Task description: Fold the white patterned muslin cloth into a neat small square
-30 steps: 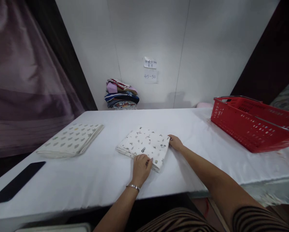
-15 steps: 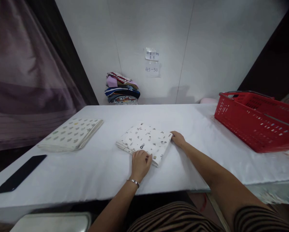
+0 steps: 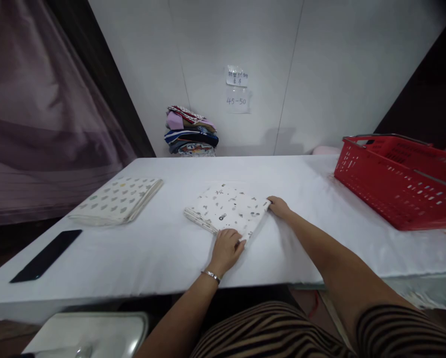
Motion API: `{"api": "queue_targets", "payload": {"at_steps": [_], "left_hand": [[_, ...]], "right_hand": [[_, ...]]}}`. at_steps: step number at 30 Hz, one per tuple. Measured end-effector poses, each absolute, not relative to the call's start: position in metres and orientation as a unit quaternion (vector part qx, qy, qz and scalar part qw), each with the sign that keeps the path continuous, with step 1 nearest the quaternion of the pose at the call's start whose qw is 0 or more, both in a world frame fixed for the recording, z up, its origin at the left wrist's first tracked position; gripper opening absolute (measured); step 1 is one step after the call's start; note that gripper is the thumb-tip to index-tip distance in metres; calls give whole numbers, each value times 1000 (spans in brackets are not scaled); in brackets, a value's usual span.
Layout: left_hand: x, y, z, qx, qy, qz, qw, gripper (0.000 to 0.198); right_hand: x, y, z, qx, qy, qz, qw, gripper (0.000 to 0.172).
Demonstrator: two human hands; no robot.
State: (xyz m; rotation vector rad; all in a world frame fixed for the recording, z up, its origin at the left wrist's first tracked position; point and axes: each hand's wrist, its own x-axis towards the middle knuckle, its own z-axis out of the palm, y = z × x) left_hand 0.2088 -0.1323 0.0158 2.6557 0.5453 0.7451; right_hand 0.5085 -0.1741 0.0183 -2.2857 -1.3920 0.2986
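A white folded cloth [image 3: 232, 208] with small grey and brown prints lies on the table in front of me, its layered edges showing at the left. My left hand [image 3: 227, 249], with a metal bracelet at the wrist, is closed over its near edge by the near corner. At the right corner, my right hand [image 3: 278, 206] pinches the cloth between thumb and fingers. The fingertips of both hands are partly hidden. Further left rests another folded cloth [image 3: 118, 200], cream with rows of grey cloud-like shapes.
A red plastic basket [image 3: 390, 194] with metal handles stands on the right of the white-covered table [image 3: 163, 263]. A flat black object [image 3: 46, 256] lies near the left edge. Against the wall is a pile of folded fabrics [image 3: 191, 132], beside paper signs [image 3: 238, 101].
My left hand has slid a little to the right along the near edge, toward the near corner. My right hand keeps its hold on the right corner. The camera view has shifted slightly.
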Motion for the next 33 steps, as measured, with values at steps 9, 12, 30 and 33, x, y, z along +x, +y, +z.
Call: {"api": "queue_targets", "payload": {"at_steps": [9,12,30,33], "left_hand": [[203,-140,17,923,166,296,179,18],[197,-144,16,918,168,319,167,26],[174,-140,-5,874,274,362,171,36],[163,-121,-6,830,362,379,190,31]], "right_hand": [[473,-203,32,-825,-500,43,261,46],[438,-216,34,-774,-580,-8,254,45],[360,-231,5,-604,-776,-4,181,46],[356,-231,7,-604,-773,-19,194,47]]}}
